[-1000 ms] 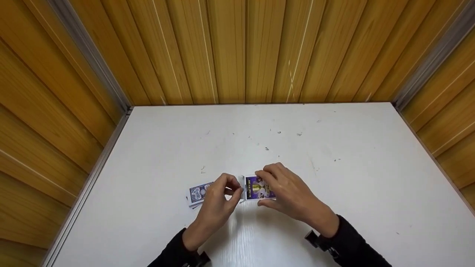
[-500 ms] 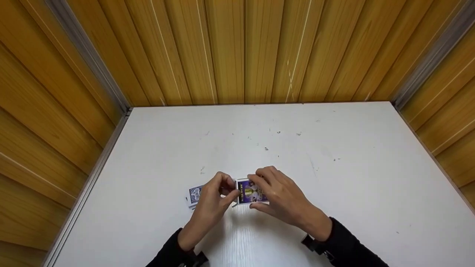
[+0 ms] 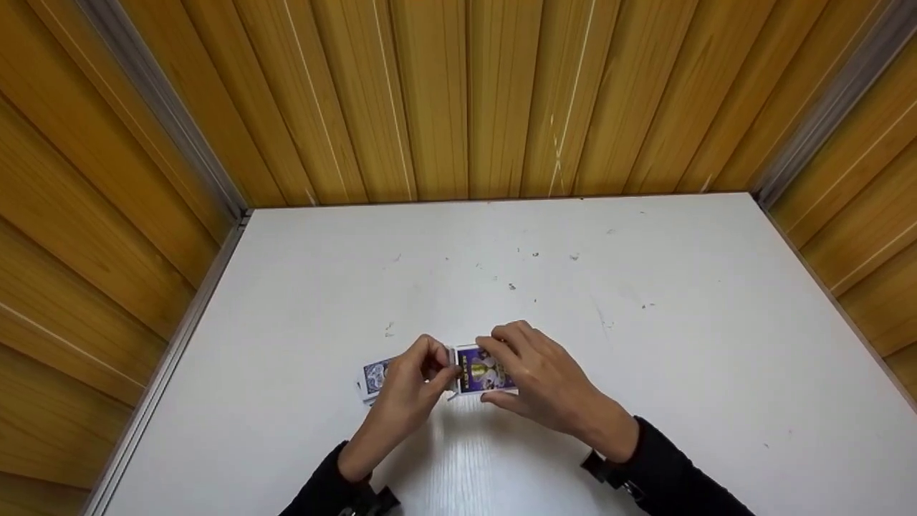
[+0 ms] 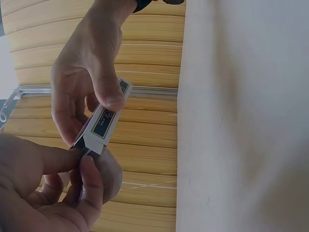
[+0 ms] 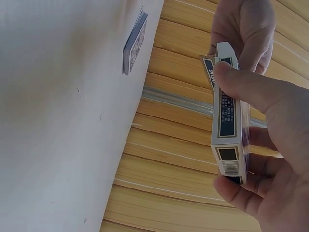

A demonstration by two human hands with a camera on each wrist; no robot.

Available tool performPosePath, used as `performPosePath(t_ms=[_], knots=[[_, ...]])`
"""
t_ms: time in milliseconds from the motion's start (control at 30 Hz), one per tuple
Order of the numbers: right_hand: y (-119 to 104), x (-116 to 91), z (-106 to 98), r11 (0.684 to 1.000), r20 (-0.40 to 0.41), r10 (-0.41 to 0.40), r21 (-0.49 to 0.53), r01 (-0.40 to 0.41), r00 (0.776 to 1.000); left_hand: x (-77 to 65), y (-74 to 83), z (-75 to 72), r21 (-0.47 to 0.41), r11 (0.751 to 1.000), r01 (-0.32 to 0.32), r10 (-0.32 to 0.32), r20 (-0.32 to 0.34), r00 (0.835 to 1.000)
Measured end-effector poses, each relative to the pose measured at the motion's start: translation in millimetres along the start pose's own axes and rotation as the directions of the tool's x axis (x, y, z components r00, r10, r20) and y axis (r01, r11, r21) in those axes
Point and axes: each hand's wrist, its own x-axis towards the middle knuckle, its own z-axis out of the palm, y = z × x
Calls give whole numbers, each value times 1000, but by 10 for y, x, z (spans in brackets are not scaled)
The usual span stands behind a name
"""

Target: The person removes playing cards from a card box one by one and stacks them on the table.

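A playing-card box [image 3: 488, 371] with a purple front and a gold trophy picture is held by my right hand [image 3: 548, 380], fingers along its far side and thumb along its near side. My left hand [image 3: 412, 387] pinches at the box's left end with thumb and index finger. In the right wrist view a flap [image 5: 209, 72] juts out at that end, and a barcode shows on the opposite end. A stack of blue-backed playing cards [image 3: 374, 378] lies on the table just left of my left hand, which partly hides it.
The white table [image 3: 322, 287] has small dark scuffs on its surface. Wood-grain panels [image 3: 444, 100] stand behind it and at both sides, with grey metal posts at the corners.
The right hand and the box have shifted slightly left, up against the left hand's fingertips. Over the last half second both hands stay almost still. The card stack has not moved.
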Motion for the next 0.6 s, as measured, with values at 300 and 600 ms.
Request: performPosePath(t_ms=[300,600], knots=[[94,-18,-5,999,30,41,9,-41,999,24,13,-52,24,998,-62,62,-13,998],[186,-35,-68,997,9,80,5,-80,997,68,-14,-133,139,980,-145,159,-89,983]])
